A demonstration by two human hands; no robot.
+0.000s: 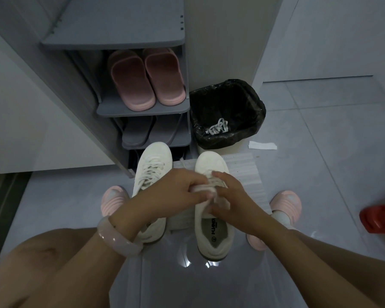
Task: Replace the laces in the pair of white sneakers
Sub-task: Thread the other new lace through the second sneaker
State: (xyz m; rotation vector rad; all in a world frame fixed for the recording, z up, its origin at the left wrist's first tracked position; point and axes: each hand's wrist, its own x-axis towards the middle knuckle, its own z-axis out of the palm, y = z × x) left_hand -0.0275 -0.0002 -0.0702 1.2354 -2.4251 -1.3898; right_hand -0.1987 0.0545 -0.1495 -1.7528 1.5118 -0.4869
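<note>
Two white sneakers stand side by side on the grey floor in front of me. The left sneaker is laced up. Over the tongue area of the right sneaker both hands meet. My left hand, with a pale bracelet on its wrist, pinches a white lace at the eyelets. My right hand grips the same lace from the other side. A loose lace end lies between the two toes. An old white lace lies in the bin.
A black-lined bin stands behind the right sneaker. A grey shoe rack with pink slippers and grey slippers is behind the left one. White paper scrap and a red object lie right. My feet wear pink slippers.
</note>
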